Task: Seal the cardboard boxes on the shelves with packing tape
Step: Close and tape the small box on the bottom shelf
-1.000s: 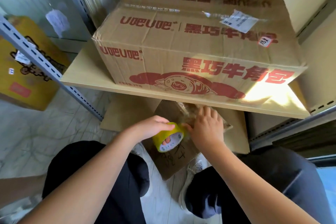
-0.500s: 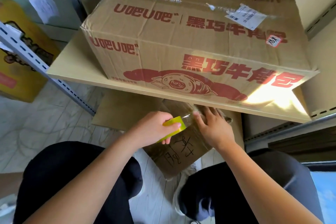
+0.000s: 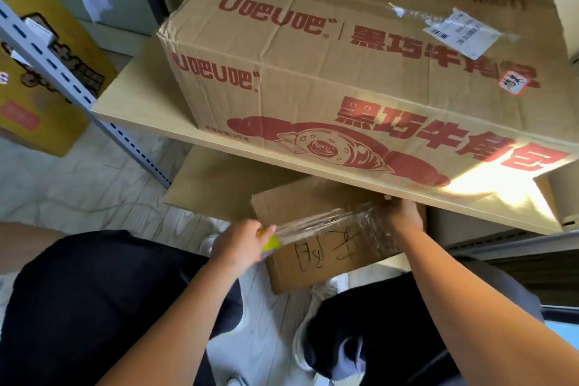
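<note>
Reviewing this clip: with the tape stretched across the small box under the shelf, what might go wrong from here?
1. The clear tape strip already looks wrinkled between the hands, so it may bond poorly to the small box.
2. The right hand works right under the shelf board, where it is partly hidden; pressing the tape end flat may be awkward.
3. The left hand covers most of the yellow tape roll, so pulling at an angle might skew the strip.
</note>
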Tool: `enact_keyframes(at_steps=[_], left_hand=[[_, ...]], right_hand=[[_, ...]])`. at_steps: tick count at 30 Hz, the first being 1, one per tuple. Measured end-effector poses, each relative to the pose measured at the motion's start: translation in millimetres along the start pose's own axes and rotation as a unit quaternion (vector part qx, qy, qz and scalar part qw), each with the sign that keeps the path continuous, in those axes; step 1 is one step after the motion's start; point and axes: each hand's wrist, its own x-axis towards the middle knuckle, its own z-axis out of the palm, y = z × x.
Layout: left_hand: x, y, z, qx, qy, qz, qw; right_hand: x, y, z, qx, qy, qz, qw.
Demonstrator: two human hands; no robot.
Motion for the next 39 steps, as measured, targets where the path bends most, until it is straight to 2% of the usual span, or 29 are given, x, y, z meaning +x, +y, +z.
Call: enact_keyframes(at_steps=[3, 6, 10, 15, 18, 20, 23, 24, 26, 27, 31, 34, 37, 39], left_hand=[[8, 2, -15, 0.072, 0.052, 0.010, 0.996], [4, 7, -28, 0.157, 0.068, 0.016, 0.985], [11, 6, -32, 0.205, 0.058, 0.015, 0.977], [37, -3, -32, 0.298, 0.030, -0.044, 0.953], [45, -21, -18, 0.320, 0.004, -0.051, 0.946], [46, -36, -11, 0.291, -0.024, -0.052, 0.955], [45, -56, -7, 0.166, -0.135, -0.046, 0.976], [44, -63, -6, 0.122, -0.165, -0.047, 0.978], [43, -76, -1, 0.056, -0.184, -0.047, 0.980], [43, -83, 2, 0.044, -0.180, -0.049, 0.981], [35, -93, 8, 0.052, -0.169, -0.074, 0.981], [32, -87, 0, -0.022, -0.143, -0.080, 0.986], [34, -84, -10, -0.077, -0.083, -0.096, 0.989], [34, -83, -12, -0.140, -0.060, -0.107, 0.982]], right_hand=[[6, 3, 29, 0.001, -0.049, -0.003, 0.999], [10, -6, 51, 0.032, -0.040, -0.003, 0.999], [14, -11, 63, 0.030, -0.009, 0.005, 0.999], [11, -11, 66, 0.033, 0.012, 0.003, 0.999], [1, -26, 70, -0.046, 0.043, -0.029, 0.998], [-13, -36, 86, -0.114, 0.048, -0.109, 0.986], [-61, -49, 138, -0.101, 0.038, -0.266, 0.958], [-83, -55, 158, -0.101, 0.010, -0.335, 0.937], [-121, -60, 199, -0.140, -0.050, -0.466, 0.872], [-133, -60, 213, -0.145, -0.060, -0.497, 0.854], [-136, -58, 233, -0.180, -0.030, -0.511, 0.840], [-117, -73, 225, -0.182, -0.026, -0.554, 0.812], [-89, -95, 211, -0.188, -0.048, -0.585, 0.787], [-68, -110, 199, -0.215, -0.074, -0.614, 0.756]])
